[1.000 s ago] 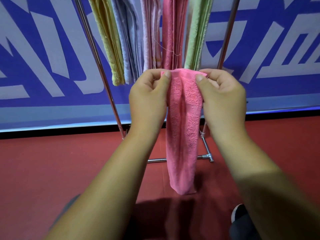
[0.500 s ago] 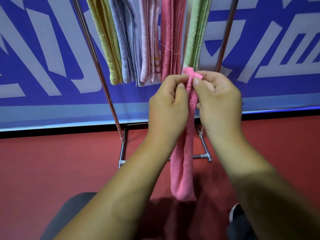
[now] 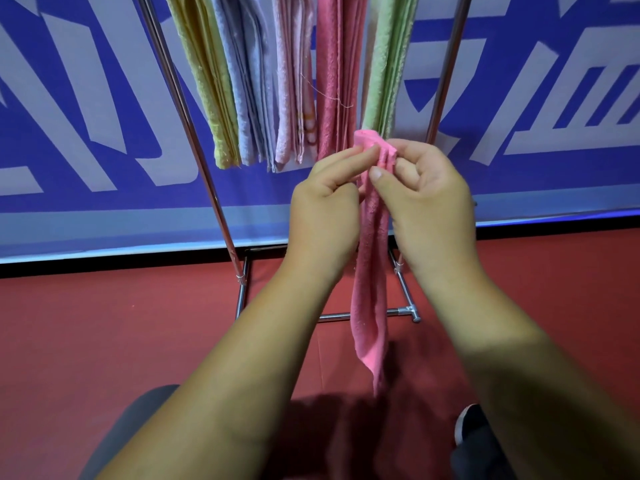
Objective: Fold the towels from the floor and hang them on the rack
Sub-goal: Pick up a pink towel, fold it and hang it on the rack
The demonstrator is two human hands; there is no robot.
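change: a second ago the pink towel [image 3: 369,289] is stretched flat between two separated hands; now the top corners are together and it hangs as a narrow doubled strip
meaning: lengthwise fold looks just made; judged mid-task, this towel is folded but not yet hung
left hand [image 3: 325,209]: close against the right, fingers reaching to the top edge of the strip, seems to pinch it from the left side; thumb partly hidden, so the grip is not fully clear
right hand [image 3: 426,202]: thumb pressed on the front of the gathered top, fingers curled behind it, clamped on the towel
hands together: nearly touching, only the towel between them
towel place: held in the air in front of the rack [image 3: 194,133], lower end hanging free above the red floor [image 3: 104,341], not touching it
rack: already carries a yellow towel [image 3: 207,81], blue towel [image 3: 246,81], pale pink towel [image 3: 294,81], dark pink towel [image 3: 337,64], green towel [image 3: 388,64]
next, judged: lift the strip over the bar, probably near the green one; bar itself out of view
risk, judged: layers may slip apart if either pinch loosens
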